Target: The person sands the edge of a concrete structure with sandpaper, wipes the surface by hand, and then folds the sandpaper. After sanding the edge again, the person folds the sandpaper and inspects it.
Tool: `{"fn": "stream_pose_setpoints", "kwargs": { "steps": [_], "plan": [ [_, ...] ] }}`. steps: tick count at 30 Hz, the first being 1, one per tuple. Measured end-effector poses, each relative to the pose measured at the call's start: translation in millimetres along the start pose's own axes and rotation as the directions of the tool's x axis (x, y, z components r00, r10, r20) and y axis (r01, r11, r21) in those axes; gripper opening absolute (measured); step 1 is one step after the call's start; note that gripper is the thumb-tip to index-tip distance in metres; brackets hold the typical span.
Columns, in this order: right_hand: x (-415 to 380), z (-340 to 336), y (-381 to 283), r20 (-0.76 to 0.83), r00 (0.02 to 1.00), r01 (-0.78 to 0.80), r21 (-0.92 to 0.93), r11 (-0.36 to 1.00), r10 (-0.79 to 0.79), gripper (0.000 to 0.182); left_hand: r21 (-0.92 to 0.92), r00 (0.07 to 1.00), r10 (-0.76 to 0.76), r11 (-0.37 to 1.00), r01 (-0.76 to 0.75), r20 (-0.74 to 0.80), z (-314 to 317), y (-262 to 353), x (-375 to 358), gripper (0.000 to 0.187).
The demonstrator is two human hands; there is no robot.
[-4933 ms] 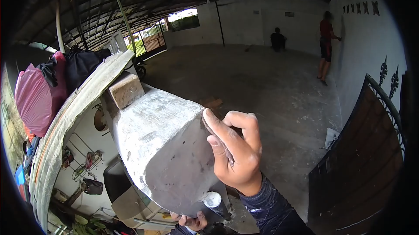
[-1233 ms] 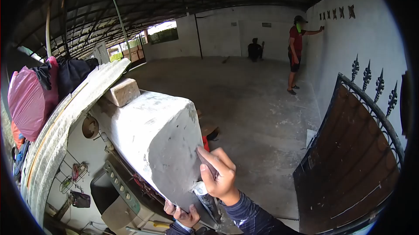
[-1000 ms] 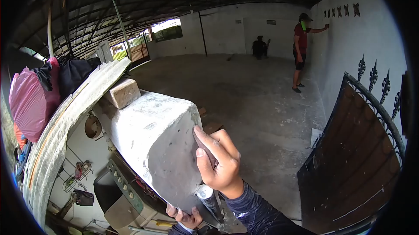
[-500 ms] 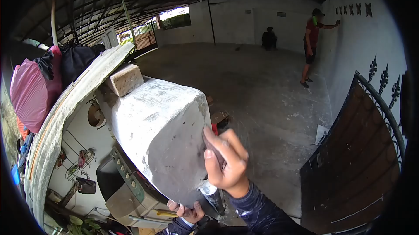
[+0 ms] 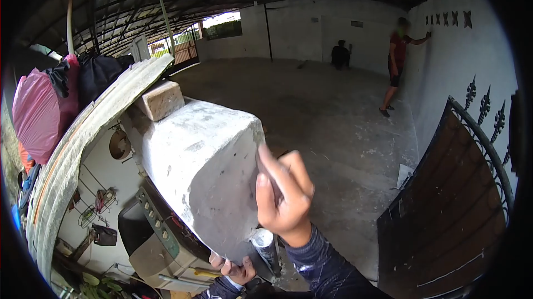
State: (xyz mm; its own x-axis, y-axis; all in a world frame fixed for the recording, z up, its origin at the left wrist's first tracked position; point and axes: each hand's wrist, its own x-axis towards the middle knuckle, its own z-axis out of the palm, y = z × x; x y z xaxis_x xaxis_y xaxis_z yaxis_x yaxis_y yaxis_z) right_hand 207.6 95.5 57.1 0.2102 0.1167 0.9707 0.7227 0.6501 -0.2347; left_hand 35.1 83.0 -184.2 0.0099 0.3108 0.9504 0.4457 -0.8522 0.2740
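Note:
A white-painted masonry pillar top [image 5: 194, 138] juts toward me, its smooth grey end face nearest. My right hand [image 5: 288, 196] is closed at the right edge of this face, index finger stretched along the edge and thumb bent below. A thin dark piece, like folded sandpaper [image 5: 259, 161], shows between the index finger and the edge. My left hand [image 5: 234, 269] is low at the bottom edge of the pillar, fingers curled beside a dark grey flat area; I cannot tell what they grip. Just right of that hand stands a whitish round pipe [image 5: 265, 243].
A brick [image 5: 162, 100] rests on the pillar beside a corrugated sheet [image 5: 83, 132]. Pink bag [image 5: 41, 116] at left; a stove [image 5: 152, 227] below. A dark metal gate [image 5: 444, 204] stands right. One person [image 5: 397, 57] touches the far wall; another person [image 5: 341, 55] is low down at the back.
My right hand has moved slightly up along the pillar edge. My left hand keeps about the same place. The view has shifted a little, and the standing person's head has turned.

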Motion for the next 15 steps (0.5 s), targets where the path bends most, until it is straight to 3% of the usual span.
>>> {"fn": "stream_pose_setpoints", "kwargs": {
  "steps": [5,8,10,12,15],
  "plan": [
    [15.1,6.8,4.8,-0.03,1.0,0.004,0.032,0.999,-0.003,0.041,0.085,0.997,0.0,0.996,-0.006,0.077,-4.3,-14.8,-23.0,0.071],
    [-15.6,0.8,-1.1,0.01,1.0,-0.017,0.026,1.0,0.017,0.041,0.01,1.0,0.011,1.0,-0.011,-0.022,3.7,-6.6,-8.3,0.072],
    [-22.8,-1.4,-1.3,0.028,0.999,-0.024,0.017,1.0,0.023,0.04,0.005,0.999,0.027,1.0,-0.027,-0.021,4.1,-10.4,-10.5,0.072],
    [-13.5,-0.2,-3.6,0.007,1.0,-0.013,0.007,1.0,0.013,0.039,0.035,0.995,0.061,0.997,-0.064,0.076,-3.7,-10.6,-11.8,0.069],
    [6.7,-0.4,-3.1,-0.015,1.0,0.01,-0.002,1.0,-0.01,0.038,-0.022,0.998,0.05,0.999,-0.049,0.038,0.8,-9.8,-12.9,0.069]
  ]
}}
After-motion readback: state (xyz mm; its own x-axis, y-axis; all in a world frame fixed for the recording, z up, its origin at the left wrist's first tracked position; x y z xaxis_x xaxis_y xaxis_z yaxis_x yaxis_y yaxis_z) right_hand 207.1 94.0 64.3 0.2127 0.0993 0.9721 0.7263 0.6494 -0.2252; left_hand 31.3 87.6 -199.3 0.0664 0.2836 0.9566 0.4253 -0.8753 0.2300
